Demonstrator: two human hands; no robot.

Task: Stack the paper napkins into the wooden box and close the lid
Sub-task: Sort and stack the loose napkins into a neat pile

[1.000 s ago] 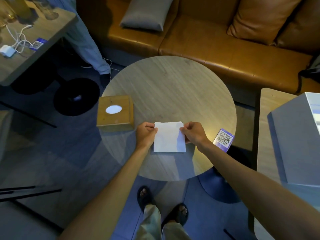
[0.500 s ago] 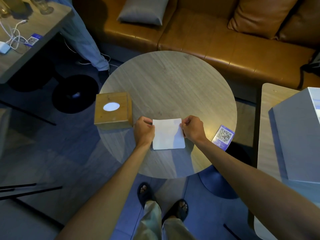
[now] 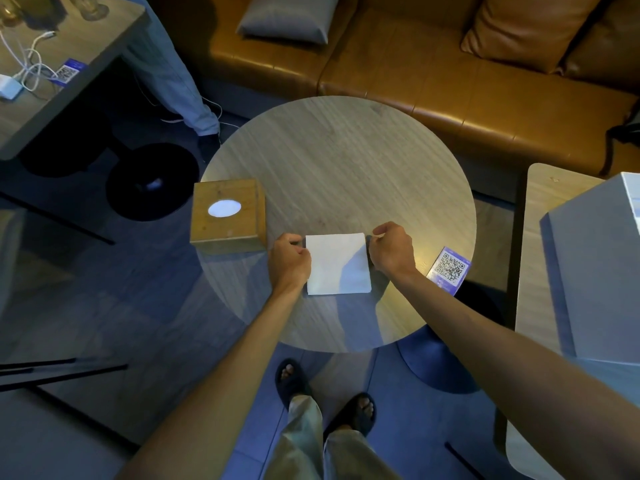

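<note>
A white square stack of paper napkins [image 3: 337, 263] lies flat on the round wooden table [image 3: 339, 168], near its front edge. My left hand [image 3: 289, 261] pinches the stack's left edge and my right hand [image 3: 391, 251] pinches its upper right corner. The wooden box [image 3: 227, 216] stands at the table's left edge, just left of my left hand. Its lid is shut, and white shows through an oval hole in the top.
A QR-code card [image 3: 449, 269] lies at the table's right edge. A brown sofa [image 3: 450, 74] with cushions runs behind. A second table [image 3: 543, 237] carrying a grey box [image 3: 599, 271] stands at the right, another table [image 3: 65, 46] with cables at the far left. My feet [image 3: 325, 400] are below.
Both hands stay on the napkin stack; my right hand has shifted up to its top right corner. The stack now lies flat and squared.
</note>
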